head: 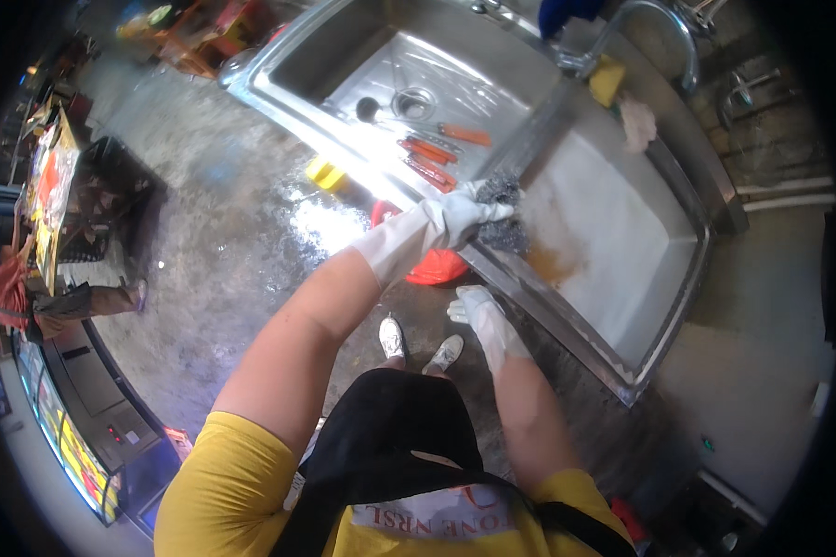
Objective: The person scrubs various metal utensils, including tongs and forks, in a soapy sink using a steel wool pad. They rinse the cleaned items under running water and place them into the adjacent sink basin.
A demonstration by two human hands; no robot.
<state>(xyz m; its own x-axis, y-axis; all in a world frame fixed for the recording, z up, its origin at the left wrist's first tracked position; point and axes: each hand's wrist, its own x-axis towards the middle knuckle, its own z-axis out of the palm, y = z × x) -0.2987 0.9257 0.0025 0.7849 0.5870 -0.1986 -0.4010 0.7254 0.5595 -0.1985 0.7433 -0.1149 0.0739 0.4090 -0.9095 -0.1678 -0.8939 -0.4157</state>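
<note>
My left hand [463, 212], in a white rubber glove, grips a dark grey steel-wool scouring pad [505, 233] over the divider of a two-basin stainless steel sink [536, 285]. Several orange-handled tools [428, 150], at least some of them apparently knives, lie in the left basin near its drain [412, 103]. Cloudy whitish water [613, 230] stands in the right basin, with a brown patch [554, 257] close to the pad. Below the sink's front rim hangs my right hand [477, 308], gloved too, its fingers loosely bent around nothing.
A curved faucet [658, 10], a yellow sponge [606, 80] and a pale cloth [637, 125] are along the sink's back. Under the front edge is a red plastic object [437, 268]. A yellow object [325, 174] lies on the wet floor. Another person [14, 292] is at far left.
</note>
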